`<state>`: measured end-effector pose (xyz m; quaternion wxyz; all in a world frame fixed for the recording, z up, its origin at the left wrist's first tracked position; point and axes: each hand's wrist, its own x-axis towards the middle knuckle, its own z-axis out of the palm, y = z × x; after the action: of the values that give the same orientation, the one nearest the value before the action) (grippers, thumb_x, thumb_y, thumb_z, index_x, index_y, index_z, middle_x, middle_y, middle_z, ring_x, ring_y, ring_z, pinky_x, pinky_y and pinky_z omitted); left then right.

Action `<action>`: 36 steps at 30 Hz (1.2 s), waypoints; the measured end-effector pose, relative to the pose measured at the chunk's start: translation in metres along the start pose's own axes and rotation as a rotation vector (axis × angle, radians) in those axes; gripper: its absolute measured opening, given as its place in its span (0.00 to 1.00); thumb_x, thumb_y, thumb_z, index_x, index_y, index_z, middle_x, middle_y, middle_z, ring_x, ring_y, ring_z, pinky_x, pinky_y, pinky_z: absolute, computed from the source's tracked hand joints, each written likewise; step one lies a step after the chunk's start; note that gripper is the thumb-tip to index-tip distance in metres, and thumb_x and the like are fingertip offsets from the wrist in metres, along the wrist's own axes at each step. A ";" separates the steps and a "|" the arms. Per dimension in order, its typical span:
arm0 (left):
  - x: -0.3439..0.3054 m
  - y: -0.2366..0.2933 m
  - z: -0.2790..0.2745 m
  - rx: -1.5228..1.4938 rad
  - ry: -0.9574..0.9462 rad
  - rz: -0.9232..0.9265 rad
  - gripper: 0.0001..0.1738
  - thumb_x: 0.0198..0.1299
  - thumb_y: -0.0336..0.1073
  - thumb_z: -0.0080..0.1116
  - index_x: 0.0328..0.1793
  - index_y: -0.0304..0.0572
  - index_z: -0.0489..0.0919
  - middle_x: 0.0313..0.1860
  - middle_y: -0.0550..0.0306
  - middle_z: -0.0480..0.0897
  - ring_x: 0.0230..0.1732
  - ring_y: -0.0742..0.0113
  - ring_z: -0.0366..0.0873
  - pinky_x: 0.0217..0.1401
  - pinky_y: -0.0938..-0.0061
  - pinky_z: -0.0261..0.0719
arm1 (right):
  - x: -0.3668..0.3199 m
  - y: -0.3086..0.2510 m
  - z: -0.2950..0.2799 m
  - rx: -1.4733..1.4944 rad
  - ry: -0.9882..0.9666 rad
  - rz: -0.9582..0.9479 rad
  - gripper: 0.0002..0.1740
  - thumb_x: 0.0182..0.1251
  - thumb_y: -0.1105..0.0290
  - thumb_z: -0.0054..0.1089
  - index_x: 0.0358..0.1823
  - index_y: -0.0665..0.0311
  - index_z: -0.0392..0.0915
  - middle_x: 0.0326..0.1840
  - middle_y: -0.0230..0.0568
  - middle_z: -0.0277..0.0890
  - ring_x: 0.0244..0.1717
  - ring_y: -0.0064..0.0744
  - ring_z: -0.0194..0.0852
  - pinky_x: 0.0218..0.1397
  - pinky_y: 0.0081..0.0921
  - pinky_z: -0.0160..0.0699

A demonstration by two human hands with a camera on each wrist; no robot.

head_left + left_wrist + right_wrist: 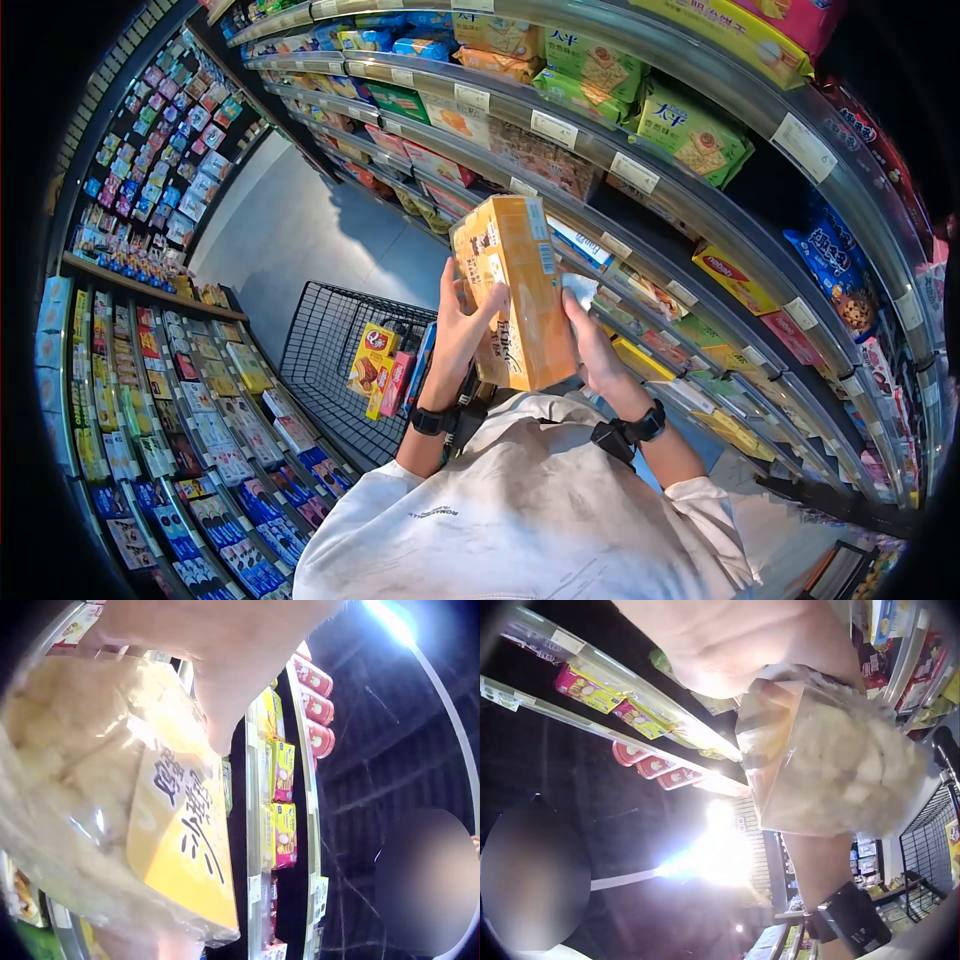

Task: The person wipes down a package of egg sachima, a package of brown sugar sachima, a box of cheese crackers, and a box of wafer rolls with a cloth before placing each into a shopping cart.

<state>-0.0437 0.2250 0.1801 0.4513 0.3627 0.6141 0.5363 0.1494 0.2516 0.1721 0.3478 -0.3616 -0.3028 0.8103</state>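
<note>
In the head view, both hands hold an orange snack box (525, 290) upright in front of the chest. My left hand (465, 325) grips its left side, thumb on the face with dark lettering. On the opposite side, my right hand (597, 345) holds it with the thumb along the edge; its other fingers are mostly hidden behind the box. Through clear, shiny plastic on the box (67, 780), the left wrist view shows pale chunky pieces inside. The right wrist view also shows these pieces in the box (840, 765), below the right hand (757, 645).
A black wire shopping cart (310, 335) stands left, holding a yellow biscuit pack (372, 355) and a pink pack (398, 384). Shelves of packaged snacks rise close on the right, with green cracker packs (695, 130). Another display (200, 420) lines the left, beside grey floor (290, 220).
</note>
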 end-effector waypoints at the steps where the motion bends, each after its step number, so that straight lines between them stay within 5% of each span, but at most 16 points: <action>1: 0.002 0.001 -0.001 -0.119 -0.005 0.022 0.53 0.67 0.43 0.69 0.85 0.28 0.47 0.71 0.44 0.71 0.69 0.62 0.73 0.68 0.71 0.73 | 0.000 -0.002 -0.001 0.017 0.017 -0.037 0.32 0.84 0.45 0.40 0.73 0.63 0.68 0.69 0.38 0.74 0.67 0.26 0.72 0.70 0.27 0.70; 3: 0.003 -0.002 -0.010 -0.231 -0.089 0.047 0.39 0.73 0.44 0.62 0.80 0.30 0.59 0.66 0.51 0.78 0.65 0.69 0.76 0.63 0.73 0.79 | -0.009 -0.016 0.003 0.046 0.019 0.022 0.32 0.84 0.45 0.41 0.73 0.63 0.68 0.69 0.38 0.74 0.68 0.26 0.73 0.70 0.28 0.71; 7: 0.000 -0.015 -0.008 -0.641 -0.117 -0.203 0.30 0.80 0.48 0.46 0.80 0.40 0.61 0.65 0.54 0.78 0.62 0.69 0.81 0.55 0.73 0.88 | -0.014 -0.022 0.004 0.103 0.008 0.070 0.30 0.84 0.47 0.43 0.73 0.62 0.68 0.71 0.37 0.73 0.69 0.26 0.72 0.70 0.31 0.70; 12: -0.011 -0.005 0.004 -0.558 -0.100 -0.134 0.34 0.79 0.45 0.50 0.84 0.48 0.52 0.68 0.54 0.76 0.61 0.69 0.81 0.56 0.71 0.87 | 0.011 -0.002 -0.021 0.049 0.011 -0.104 0.31 0.82 0.49 0.48 0.75 0.63 0.65 0.71 0.36 0.72 0.69 0.24 0.69 0.72 0.31 0.67; 14: -0.009 -0.006 0.003 -0.556 -0.111 -0.033 0.36 0.78 0.41 0.53 0.85 0.46 0.52 0.70 0.54 0.75 0.63 0.69 0.79 0.59 0.70 0.86 | 0.007 -0.005 -0.019 0.049 0.258 -0.263 0.33 0.82 0.50 0.51 0.76 0.66 0.63 0.70 0.37 0.72 0.69 0.23 0.68 0.72 0.28 0.66; 16: -0.007 -0.006 0.001 -0.524 -0.112 0.010 0.36 0.77 0.39 0.54 0.85 0.47 0.52 0.70 0.54 0.75 0.64 0.69 0.78 0.61 0.70 0.84 | 0.004 -0.025 -0.016 0.104 0.183 -0.289 0.35 0.82 0.48 0.50 0.77 0.68 0.61 0.69 0.37 0.73 0.67 0.23 0.70 0.69 0.25 0.68; 19: -0.007 -0.003 0.004 -0.416 -0.087 0.109 0.37 0.77 0.38 0.55 0.86 0.47 0.52 0.72 0.53 0.74 0.66 0.69 0.77 0.64 0.70 0.81 | 0.004 -0.029 -0.009 -0.195 0.164 -0.335 0.32 0.83 0.48 0.47 0.72 0.68 0.69 0.63 0.36 0.77 0.60 0.22 0.74 0.63 0.22 0.72; 22: -0.006 -0.008 0.008 -0.350 -0.051 0.167 0.36 0.77 0.38 0.55 0.85 0.46 0.53 0.72 0.52 0.74 0.66 0.68 0.76 0.66 0.70 0.79 | -0.001 -0.019 0.008 -0.579 0.118 -0.400 0.29 0.85 0.52 0.43 0.71 0.70 0.69 0.65 0.45 0.75 0.63 0.31 0.72 0.68 0.30 0.68; 23: -0.002 -0.011 0.006 -0.378 -0.011 0.144 0.36 0.77 0.38 0.55 0.85 0.46 0.53 0.71 0.52 0.75 0.66 0.68 0.76 0.66 0.70 0.79 | 0.001 -0.015 0.009 -0.608 0.045 -0.465 0.27 0.85 0.56 0.43 0.72 0.71 0.67 0.73 0.51 0.68 0.71 0.40 0.68 0.74 0.34 0.63; 27: -0.003 -0.001 0.002 -0.459 0.090 0.099 0.35 0.77 0.39 0.55 0.84 0.45 0.55 0.70 0.52 0.76 0.64 0.67 0.77 0.64 0.70 0.80 | -0.005 -0.015 0.016 -0.888 -0.112 -0.701 0.25 0.85 0.61 0.44 0.73 0.69 0.67 0.85 0.52 0.52 0.82 0.50 0.55 0.80 0.34 0.54; 32: 0.006 -0.006 -0.002 -0.411 0.261 0.302 0.31 0.77 0.40 0.55 0.81 0.45 0.59 0.67 0.53 0.76 0.61 0.66 0.79 0.57 0.70 0.84 | -0.004 -0.001 0.008 -0.696 -0.072 -0.465 0.27 0.85 0.56 0.43 0.73 0.70 0.68 0.77 0.49 0.65 0.76 0.41 0.63 0.77 0.32 0.59; 33: 0.001 0.001 -0.004 -0.448 0.202 0.263 0.40 0.75 0.37 0.58 0.87 0.47 0.50 0.72 0.51 0.73 0.67 0.65 0.75 0.68 0.68 0.78 | 0.000 0.003 0.005 -0.516 0.005 -0.361 0.30 0.85 0.52 0.43 0.72 0.71 0.69 0.74 0.47 0.67 0.74 0.37 0.64 0.76 0.30 0.60; 36: -0.007 0.003 -0.004 -0.473 0.046 0.210 0.42 0.74 0.36 0.59 0.87 0.46 0.48 0.74 0.51 0.71 0.70 0.64 0.72 0.72 0.67 0.74 | 0.016 0.016 -0.010 -0.271 0.178 -0.167 0.36 0.82 0.44 0.46 0.72 0.71 0.67 0.70 0.42 0.72 0.67 0.29 0.68 0.72 0.27 0.64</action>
<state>-0.0451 0.2178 0.1847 0.4515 0.2965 0.4406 0.7170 0.1442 0.2568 0.1485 0.3873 -0.4492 -0.4063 0.6951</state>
